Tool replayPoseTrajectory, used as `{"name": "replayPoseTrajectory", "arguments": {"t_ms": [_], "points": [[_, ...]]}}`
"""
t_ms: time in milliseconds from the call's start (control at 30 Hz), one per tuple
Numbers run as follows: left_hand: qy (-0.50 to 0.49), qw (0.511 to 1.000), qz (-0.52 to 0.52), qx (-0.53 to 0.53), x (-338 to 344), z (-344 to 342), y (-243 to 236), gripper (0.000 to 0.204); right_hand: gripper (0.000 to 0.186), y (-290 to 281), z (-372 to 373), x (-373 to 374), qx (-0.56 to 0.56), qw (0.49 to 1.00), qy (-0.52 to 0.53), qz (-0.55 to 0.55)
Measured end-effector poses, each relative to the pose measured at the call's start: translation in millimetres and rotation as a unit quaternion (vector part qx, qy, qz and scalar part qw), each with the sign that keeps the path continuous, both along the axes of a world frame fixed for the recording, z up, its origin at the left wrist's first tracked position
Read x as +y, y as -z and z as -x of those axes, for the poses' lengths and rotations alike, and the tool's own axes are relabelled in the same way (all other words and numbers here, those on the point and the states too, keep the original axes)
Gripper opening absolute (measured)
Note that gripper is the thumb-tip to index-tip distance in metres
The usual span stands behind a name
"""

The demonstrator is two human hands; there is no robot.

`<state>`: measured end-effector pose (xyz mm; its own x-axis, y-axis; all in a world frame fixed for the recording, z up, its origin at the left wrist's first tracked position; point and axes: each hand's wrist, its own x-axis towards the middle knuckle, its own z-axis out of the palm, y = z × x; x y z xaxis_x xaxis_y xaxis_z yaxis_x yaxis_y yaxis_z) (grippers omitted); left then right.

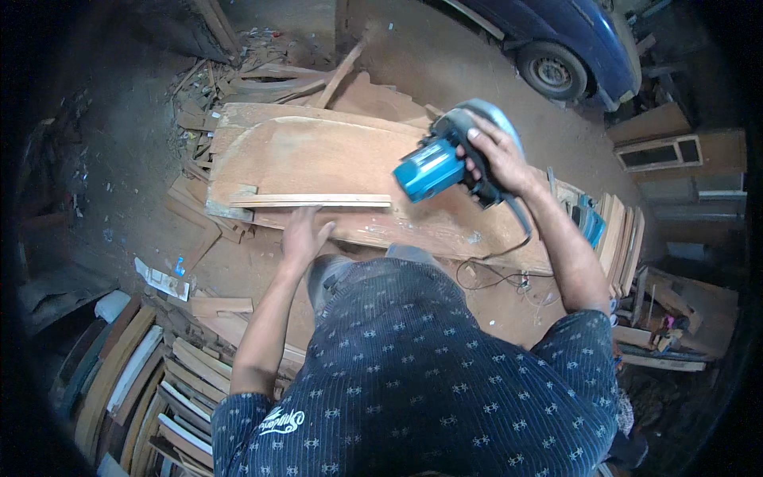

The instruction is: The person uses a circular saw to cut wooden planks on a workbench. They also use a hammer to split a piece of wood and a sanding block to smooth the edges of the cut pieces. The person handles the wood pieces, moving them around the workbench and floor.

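My right hand (501, 159) grips a teal-and-black circular saw (429, 171) by its handle, lifted over the right half of a pale wooden board (278, 151); its cord trails down to the board's near side. My left hand (300, 238) has its thumb spread, and its fingertips touch the near edge of narrow wooden strips (350, 199) lying along the board's left part. A small pale block (238, 212) sits at the strips' left end. Another teal tool (588, 219) rests at the board's right end, beside several upright planks (616, 238).
Scrap wood (278, 85) is heaped behind and left of the board. A blue car (596, 40) stands at the back right. Stacked boards (135, 374) fill the lower left, and a cord (493, 278) loops on the dusty floor. A wooden frame (660, 155) leans at the right.
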<state>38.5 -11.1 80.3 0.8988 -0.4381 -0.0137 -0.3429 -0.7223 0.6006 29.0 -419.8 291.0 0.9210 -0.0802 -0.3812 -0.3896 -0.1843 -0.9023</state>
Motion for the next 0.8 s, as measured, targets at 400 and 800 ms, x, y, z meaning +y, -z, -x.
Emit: {"name": "replayPoseTrajectory", "arguments": {"t_ms": [400, 800], "points": [[0.167, 0.953, -0.251, 0.032, -148, -21, 38, 0.036, 0.026, 211, 101, -201, 0.254, 0.712, -0.395, 0.522], [0.054, 0.994, 0.035, 0.092, -148, -3, -194, 0.046, 0.03, 342, 186, -202, 0.272, 0.667, -0.453, 0.525]]}}
